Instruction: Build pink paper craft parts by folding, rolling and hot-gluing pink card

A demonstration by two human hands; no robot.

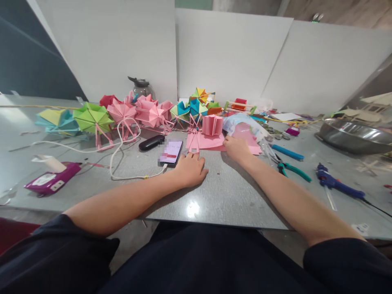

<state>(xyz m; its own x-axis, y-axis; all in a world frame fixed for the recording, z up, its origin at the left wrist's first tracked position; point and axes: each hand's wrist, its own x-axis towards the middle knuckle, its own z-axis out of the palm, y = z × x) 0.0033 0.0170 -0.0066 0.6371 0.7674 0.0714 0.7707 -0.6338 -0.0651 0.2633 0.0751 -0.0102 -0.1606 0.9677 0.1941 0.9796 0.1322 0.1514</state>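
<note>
My left hand (191,168) rests on the grey table (226,192), fingers curled and empty, just right of a phone (171,152) with a lit screen. My right hand (235,148) reaches forward and lies on a stack of pink paper sheets (208,141), fingers closed at its edge beside a clear plastic bag (245,126). A folded pink paper piece (212,124) stands on the sheets. Whether the right hand pinches a sheet is hard to tell.
Several folded paper umbrellas (122,114) in pink, green and blue line the back. A white cable (128,143), black case (151,142), purple tissue pack (50,177), green-handled pliers (294,170), blue glue gun (337,183) and steel bowl (355,136) lie around.
</note>
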